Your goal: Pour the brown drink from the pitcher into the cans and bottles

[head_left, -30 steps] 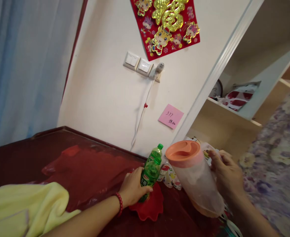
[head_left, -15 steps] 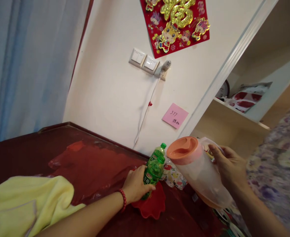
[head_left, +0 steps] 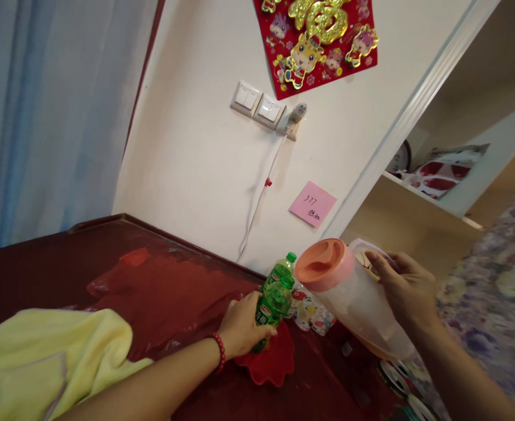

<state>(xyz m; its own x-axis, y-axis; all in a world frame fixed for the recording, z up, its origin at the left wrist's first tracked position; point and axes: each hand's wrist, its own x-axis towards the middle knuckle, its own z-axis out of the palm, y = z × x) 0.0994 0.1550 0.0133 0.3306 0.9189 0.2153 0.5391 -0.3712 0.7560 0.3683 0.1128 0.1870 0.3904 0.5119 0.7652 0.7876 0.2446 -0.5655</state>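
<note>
My left hand (head_left: 242, 327) is wrapped round a green drink bottle (head_left: 271, 304) with a green cap, at a red scalloped dish (head_left: 272, 362). Whether the bottle rests in the dish I cannot tell. A second green bottle (head_left: 283, 266) stands just behind it. On the right, my right hand (head_left: 408, 289) grips the handle of a translucent pitcher (head_left: 362, 310) with an orange lid (head_left: 322, 263). The pitcher is tilted, its lid end leaning left toward the bottles. Patterned cups (head_left: 314, 316) sit behind, partly hidden by the pitcher and bottle.
A yellow cloth (head_left: 64, 351) lies at the left of the dark red table (head_left: 33, 269), near a red plastic sheet (head_left: 161, 286). Behind rises a wall with switches and a plugged white cord (head_left: 257, 210). Shelves (head_left: 432, 202) stand at right, and rolls of tape (head_left: 393, 377) lie lower right.
The pitcher has tipped slightly further to the left, and its lid shows a little lower and farther left. My left hand and the bottle stay nearly in place.
</note>
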